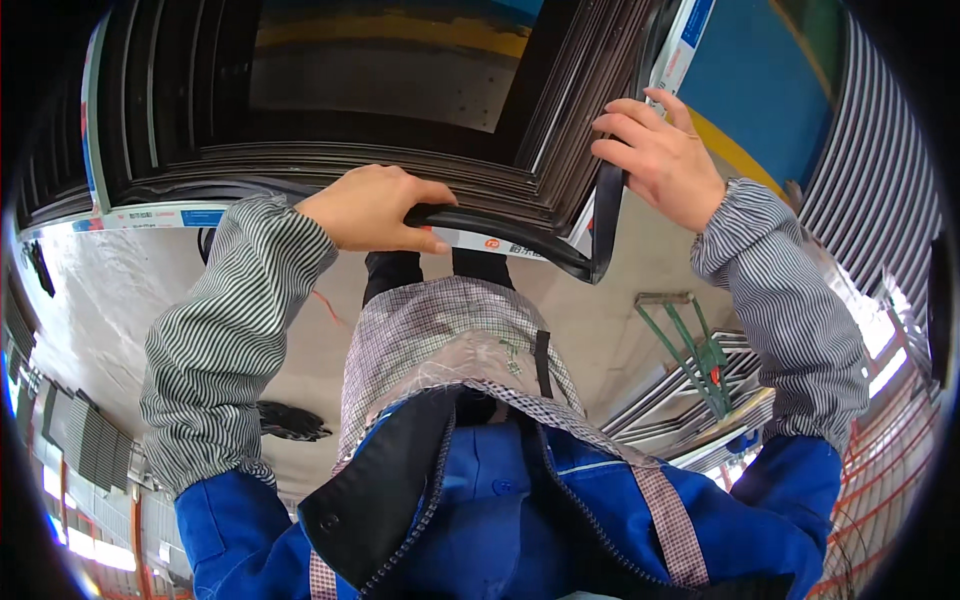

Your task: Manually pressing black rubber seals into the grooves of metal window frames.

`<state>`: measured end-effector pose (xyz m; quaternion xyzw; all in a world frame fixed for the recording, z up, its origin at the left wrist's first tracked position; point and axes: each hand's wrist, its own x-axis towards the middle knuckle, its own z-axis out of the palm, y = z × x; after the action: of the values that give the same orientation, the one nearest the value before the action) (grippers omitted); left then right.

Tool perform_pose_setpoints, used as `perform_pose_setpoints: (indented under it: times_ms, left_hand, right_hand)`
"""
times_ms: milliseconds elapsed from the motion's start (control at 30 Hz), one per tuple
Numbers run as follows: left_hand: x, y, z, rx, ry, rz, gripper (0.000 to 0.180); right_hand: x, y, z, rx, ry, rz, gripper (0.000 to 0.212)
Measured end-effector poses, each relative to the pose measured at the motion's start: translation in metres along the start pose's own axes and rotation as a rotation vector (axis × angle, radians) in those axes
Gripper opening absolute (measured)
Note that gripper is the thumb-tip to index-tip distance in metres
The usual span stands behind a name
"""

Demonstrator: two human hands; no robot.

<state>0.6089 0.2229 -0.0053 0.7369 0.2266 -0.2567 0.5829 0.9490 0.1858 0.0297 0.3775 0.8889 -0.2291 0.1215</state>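
The black strip (500, 226) runs along the near edge of the dark frame (330, 160); it leaves your left hand (370, 208) toward 4 o'clock, bends sharply just off the frame's corner, then rises to your right hand (665, 160), meeting it from 7 o'clock; your left hand is closed on the strip, fingers above and thumb below; your right hand has its fingers bent over the frame's side, though whether they grip the strip there you cannot tell; white printed film (470, 241) edges the frame just under the strip; a blue surface (765, 85) lies at 2 o'clock from your right hand, a green metal stand (705, 370) at 6; a dark bundle (292, 421) lies on the floor (300, 350), at 7 o'clock from your left.
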Motion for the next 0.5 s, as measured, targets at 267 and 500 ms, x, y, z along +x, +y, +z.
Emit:
perform_pose_setpoints:
  times_ms: [267, 500]
  left_hand:
    - [0.011, 0.018, 0.042, 0.175, 0.708, 0.349, 0.046]
    - [0.007, 0.053, 0.061, -0.221, 1.114, 0.277, 0.042]
  right_hand:
    - [-0.002, 0.003, -0.028, 0.156, 0.247, 0.073, 0.054]
    - [0.024, 0.014, -0.040, 0.170, 0.232, 0.055, 0.050]
